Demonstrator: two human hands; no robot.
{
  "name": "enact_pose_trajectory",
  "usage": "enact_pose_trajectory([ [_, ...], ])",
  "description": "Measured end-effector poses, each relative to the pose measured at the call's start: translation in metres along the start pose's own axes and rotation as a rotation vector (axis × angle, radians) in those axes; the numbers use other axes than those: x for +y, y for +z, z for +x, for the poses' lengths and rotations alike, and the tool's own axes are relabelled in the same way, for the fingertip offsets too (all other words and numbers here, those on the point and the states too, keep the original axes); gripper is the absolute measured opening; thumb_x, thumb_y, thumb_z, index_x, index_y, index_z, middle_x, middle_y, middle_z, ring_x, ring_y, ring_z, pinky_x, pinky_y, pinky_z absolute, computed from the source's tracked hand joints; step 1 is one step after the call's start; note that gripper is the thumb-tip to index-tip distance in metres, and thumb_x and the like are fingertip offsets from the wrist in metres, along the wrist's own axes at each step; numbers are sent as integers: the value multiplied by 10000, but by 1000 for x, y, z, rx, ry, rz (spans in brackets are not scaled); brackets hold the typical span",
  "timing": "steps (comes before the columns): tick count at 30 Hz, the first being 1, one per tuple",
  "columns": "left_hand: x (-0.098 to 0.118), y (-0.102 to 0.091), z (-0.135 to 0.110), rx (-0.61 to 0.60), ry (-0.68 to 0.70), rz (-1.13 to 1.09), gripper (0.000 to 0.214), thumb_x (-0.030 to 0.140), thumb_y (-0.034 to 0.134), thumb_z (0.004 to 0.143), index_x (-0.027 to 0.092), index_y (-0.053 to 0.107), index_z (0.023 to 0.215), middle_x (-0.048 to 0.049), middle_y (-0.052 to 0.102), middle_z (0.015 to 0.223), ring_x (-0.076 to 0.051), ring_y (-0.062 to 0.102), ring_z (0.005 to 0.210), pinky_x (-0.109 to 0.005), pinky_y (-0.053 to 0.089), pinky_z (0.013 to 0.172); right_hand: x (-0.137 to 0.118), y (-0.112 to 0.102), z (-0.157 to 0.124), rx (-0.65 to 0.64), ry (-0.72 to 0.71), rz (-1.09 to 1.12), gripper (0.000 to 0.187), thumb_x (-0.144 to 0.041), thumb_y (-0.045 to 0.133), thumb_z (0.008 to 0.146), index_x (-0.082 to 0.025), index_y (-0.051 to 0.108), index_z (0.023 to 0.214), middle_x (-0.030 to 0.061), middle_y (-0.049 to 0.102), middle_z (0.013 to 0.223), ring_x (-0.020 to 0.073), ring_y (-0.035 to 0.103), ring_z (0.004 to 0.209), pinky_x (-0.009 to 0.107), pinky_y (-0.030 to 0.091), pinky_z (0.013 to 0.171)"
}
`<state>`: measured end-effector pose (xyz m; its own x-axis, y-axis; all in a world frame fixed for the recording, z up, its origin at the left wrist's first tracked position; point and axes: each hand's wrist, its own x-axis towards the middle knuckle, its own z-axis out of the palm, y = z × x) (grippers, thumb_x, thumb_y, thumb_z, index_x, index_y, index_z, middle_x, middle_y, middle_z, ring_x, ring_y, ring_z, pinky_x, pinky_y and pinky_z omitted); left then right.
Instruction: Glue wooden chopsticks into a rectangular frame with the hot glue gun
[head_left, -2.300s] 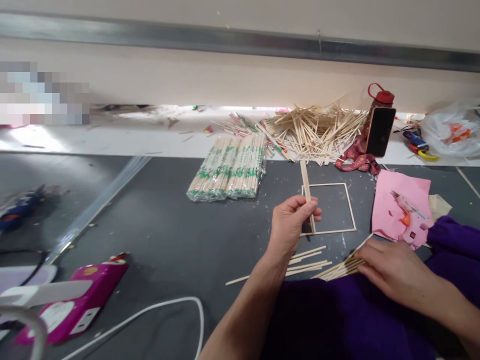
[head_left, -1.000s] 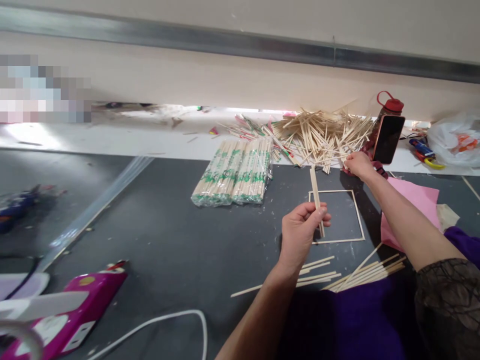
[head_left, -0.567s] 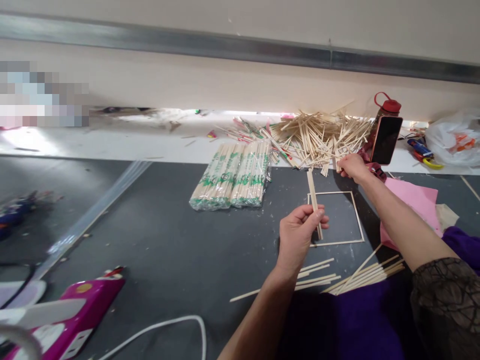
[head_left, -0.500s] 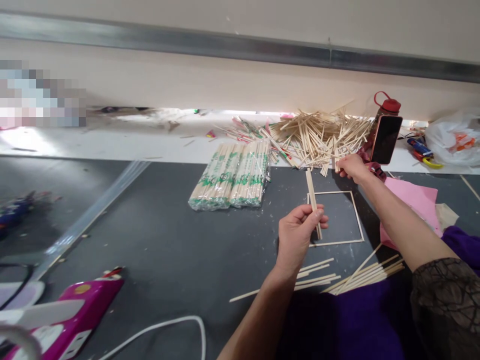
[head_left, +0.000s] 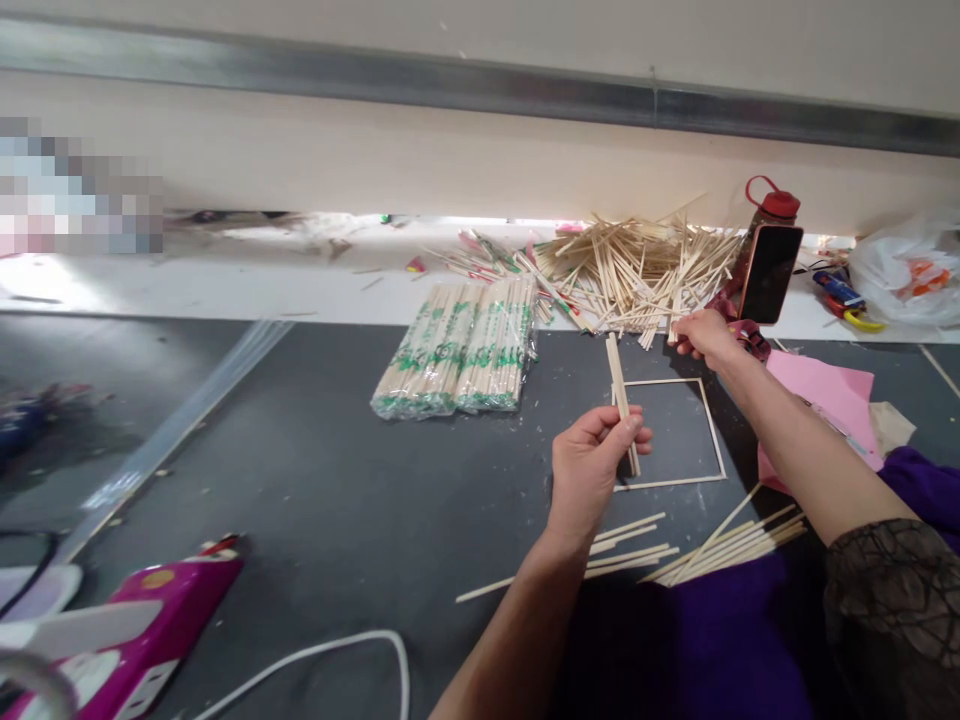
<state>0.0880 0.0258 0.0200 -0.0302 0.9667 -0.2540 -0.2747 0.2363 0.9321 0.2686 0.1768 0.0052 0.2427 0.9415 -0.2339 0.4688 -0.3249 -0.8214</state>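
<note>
Between the thumb and fingers of my left hand (head_left: 596, 460) is a small bunch of wooden chopsticks (head_left: 616, 375), held near upright above the left side of a rectangular stick frame (head_left: 712, 430). My right hand (head_left: 703, 336) reaches to the front edge of a large loose heap of chopsticks (head_left: 637, 265), its fingers pinched on chopstick ends there. Nearer to me, several loose sticks (head_left: 630, 560) lie on the dark table mat, partly behind my left forearm.
Left of the frame lie plastic-wrapped chopstick packs (head_left: 457, 350). A red-capped bottle (head_left: 780, 205) and a phone (head_left: 771, 275) stand at the back right, beside pink paper (head_left: 825, 385) and a plastic bag (head_left: 907, 270). A magenta power strip (head_left: 165, 620) and white cable (head_left: 322, 650) are front left.
Both hands keep nearly the same places and grips. The whole view has shifted slightly, with things appearing a little further left.
</note>
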Motion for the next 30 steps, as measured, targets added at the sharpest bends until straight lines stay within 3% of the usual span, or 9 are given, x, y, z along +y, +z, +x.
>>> enact_pose_trajectory([
  [13, -1, -2, 3, 5, 9, 6, 220, 319, 748, 675, 146, 713, 807, -11, 689, 600, -98, 622, 499, -176, 482, 479, 6, -2, 8, -12, -181, -288, 173, -162, 546, 742, -166, 691, 837, 5, 700, 668, 74, 564, 407, 158, 354, 414],
  [17, -2, -3, 3, 6, 6, 7, 229, 326, 752, 672, 147, 715, 810, -10, 693, 608, -97, 623, 499, -176, 484, 483, 5, -13, 9, 7, -225, -366, 166, -177, 538, 763, -166, 702, 781, 3, 697, 661, 87, 583, 446, 175, 392, 468],
  [24, -3, -5, 3, 5, -6, 21, 231, 324, 755, 667, 144, 714, 805, -10, 695, 604, -103, 639, 511, -182, 504, 519, -10, -41, 28, 253, -313, -503, 312, -182, 440, 841, -166, 738, 933, 66, 724, 943, 189, 642, 917, 244, 450, 787],
  [30, -1, -5, 3, 22, -5, 47, 240, 330, 755, 665, 138, 714, 804, -21, 698, 612, -126, 649, 526, -213, 527, 531, -26, -52, 53, 313, -446, -882, 355, -107, 398, 850, -122, 709, 1022, 167, 638, 1154, 264, 601, 1027, 370, 461, 868],
])
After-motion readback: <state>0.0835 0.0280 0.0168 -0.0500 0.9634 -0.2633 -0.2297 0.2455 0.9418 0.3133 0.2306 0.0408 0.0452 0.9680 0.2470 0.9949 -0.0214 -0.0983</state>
